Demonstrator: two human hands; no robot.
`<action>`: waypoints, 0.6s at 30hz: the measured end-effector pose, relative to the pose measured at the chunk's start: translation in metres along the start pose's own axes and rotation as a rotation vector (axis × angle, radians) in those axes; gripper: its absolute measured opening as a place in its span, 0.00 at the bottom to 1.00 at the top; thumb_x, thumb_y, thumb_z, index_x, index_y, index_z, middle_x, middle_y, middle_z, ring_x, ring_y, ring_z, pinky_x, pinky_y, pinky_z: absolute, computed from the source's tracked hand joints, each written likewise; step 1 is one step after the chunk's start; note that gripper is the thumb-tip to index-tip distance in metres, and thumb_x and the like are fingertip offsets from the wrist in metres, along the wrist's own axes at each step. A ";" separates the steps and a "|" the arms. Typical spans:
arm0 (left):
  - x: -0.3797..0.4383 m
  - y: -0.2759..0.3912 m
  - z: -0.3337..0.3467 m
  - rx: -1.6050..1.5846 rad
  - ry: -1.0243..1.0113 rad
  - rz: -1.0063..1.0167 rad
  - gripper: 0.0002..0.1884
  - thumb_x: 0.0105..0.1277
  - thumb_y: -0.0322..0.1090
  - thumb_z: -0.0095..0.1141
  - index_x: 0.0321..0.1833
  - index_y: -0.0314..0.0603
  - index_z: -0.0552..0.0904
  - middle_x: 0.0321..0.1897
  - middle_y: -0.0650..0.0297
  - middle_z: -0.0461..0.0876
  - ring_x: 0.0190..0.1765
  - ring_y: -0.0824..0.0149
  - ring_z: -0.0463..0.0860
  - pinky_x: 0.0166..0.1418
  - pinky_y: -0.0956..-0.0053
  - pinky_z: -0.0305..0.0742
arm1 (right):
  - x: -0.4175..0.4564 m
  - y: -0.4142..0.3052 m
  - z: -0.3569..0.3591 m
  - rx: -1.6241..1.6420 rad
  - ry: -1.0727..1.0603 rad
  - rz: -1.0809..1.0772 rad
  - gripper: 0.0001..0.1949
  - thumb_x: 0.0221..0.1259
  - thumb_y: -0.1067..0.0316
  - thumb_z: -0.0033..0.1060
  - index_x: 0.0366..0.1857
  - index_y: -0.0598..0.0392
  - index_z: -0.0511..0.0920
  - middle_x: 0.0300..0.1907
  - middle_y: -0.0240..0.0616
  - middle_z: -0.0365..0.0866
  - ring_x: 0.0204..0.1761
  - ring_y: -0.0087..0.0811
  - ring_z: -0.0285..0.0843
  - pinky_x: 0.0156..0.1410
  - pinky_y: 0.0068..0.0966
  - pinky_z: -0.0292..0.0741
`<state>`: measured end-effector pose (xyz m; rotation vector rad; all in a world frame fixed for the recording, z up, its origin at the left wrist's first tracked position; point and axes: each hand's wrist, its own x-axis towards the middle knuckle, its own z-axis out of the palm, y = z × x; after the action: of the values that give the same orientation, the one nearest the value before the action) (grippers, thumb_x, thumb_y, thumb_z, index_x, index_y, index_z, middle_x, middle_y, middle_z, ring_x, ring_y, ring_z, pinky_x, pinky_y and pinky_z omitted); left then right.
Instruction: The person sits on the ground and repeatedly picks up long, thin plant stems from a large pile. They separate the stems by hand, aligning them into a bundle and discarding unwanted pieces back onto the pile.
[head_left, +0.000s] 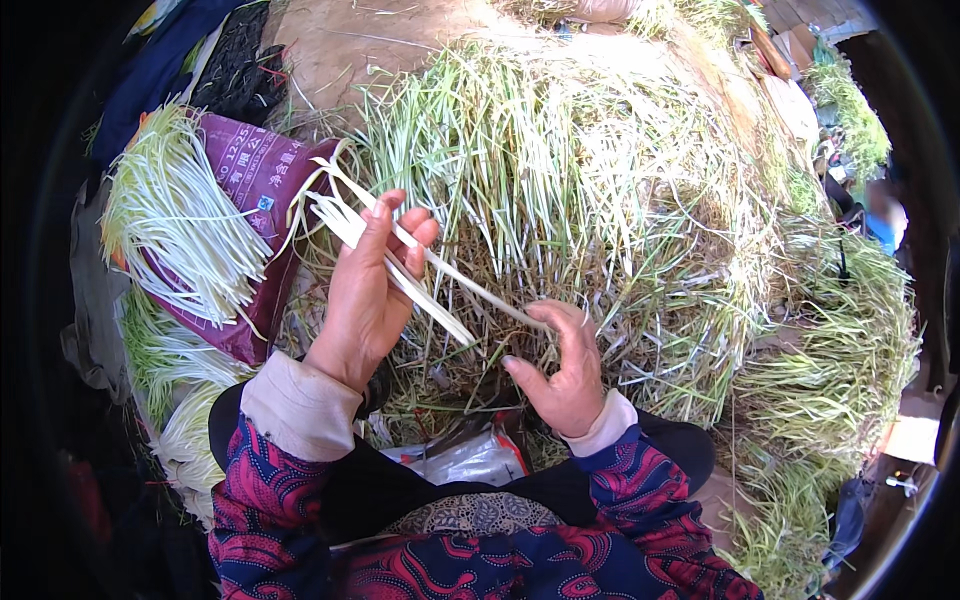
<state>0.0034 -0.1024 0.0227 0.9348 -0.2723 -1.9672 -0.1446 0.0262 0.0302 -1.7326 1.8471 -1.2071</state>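
Between the thumb and fingers of my left hand (367, 292) are several pale, blanched chive-like stalks (435, 304). Their pale yellow leaf ends point up and left, and the white ends slant down to the right. One longer stalk (480, 291) runs apart from the others, out to the index finger of my right hand (566, 367). That hand's thumb and index finger are spread; I cannot tell whether the stalk touches it. Beneath both hands spreads a large heap of loose green and whitish stalks (487, 172), brown and tangled at its near side.
At left, a bundle of trimmed white stalks (195, 225) lies on a purple printed sack (255, 161). More pale bundles (187, 427) sit below it. A plastic bag (472, 457) is by my lap. Greens (832, 337) line the right side, with a blurred person (885, 217) beyond.
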 end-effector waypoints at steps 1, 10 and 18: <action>-0.001 -0.003 -0.003 0.006 -0.026 -0.025 0.13 0.63 0.40 0.44 0.46 0.43 0.69 0.35 0.61 0.74 0.37 0.71 0.77 0.31 0.89 0.73 | -0.001 0.001 0.006 -0.005 -0.078 0.046 0.15 0.48 0.66 0.55 0.41 0.56 0.70 0.34 0.39 0.73 0.38 0.38 0.70 0.49 0.32 0.63; 0.000 0.005 -0.003 0.187 -0.043 0.087 0.21 0.64 0.35 0.42 0.58 0.37 0.60 0.42 0.60 0.73 0.44 0.73 0.74 0.35 0.89 0.69 | -0.024 0.038 0.035 0.247 -0.483 0.494 0.08 0.56 0.65 0.46 0.35 0.56 0.71 0.21 0.43 0.70 0.22 0.40 0.69 0.30 0.28 0.66; -0.015 -0.030 -0.012 0.277 -0.192 -0.116 0.10 0.66 0.37 0.37 0.45 0.41 0.68 0.20 0.69 0.69 0.30 0.73 0.74 0.39 0.78 0.70 | -0.004 0.042 0.052 0.202 -0.616 0.315 0.10 0.55 0.67 0.45 0.39 0.58 0.70 0.28 0.49 0.74 0.31 0.42 0.75 0.36 0.28 0.71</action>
<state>-0.0027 -0.0716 0.0060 0.9524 -0.6252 -2.1669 -0.1326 0.0074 -0.0333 -1.4197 1.4868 -0.6145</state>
